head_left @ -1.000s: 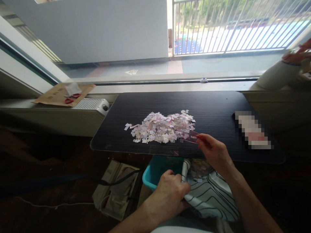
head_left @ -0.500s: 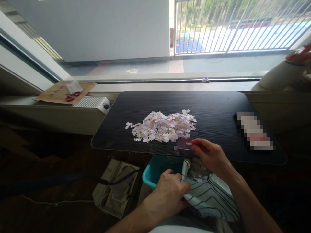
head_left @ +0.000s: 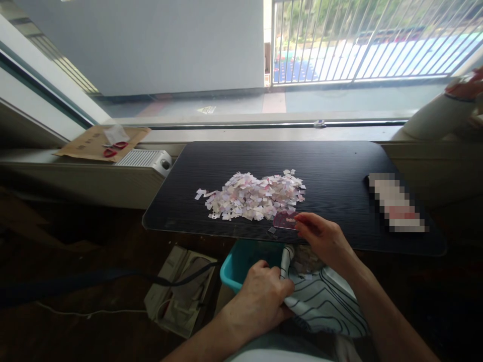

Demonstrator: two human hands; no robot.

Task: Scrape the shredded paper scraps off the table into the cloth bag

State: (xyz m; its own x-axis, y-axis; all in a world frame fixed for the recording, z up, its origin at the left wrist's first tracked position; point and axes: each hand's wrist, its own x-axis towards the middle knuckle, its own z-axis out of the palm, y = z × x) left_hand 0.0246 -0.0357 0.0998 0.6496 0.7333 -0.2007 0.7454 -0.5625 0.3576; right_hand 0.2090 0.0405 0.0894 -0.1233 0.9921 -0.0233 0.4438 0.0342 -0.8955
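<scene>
A heap of small paper scraps lies on the black wood-grain table. My right hand pinches a thin, clear pink plastic piece at the lower right edge of the heap. One loose scrap lies just in front of the plastic piece. Below the table edge, my left hand is closed on the rim of a striped cloth bag. More paper scraps show inside the bag's mouth. Beside the left hand is a turquoise bin, partly hidden.
A pixelated flat object lies at the table's right. Red-handled scissors rest on a brown envelope on the sill, next to a white radiator. An open box and a dark strap are at lower left.
My right hand has shifted slightly left and up with the pink plastic piece, which now sits closer against the heap. My left hand keeps its hold on the cloth bag.
</scene>
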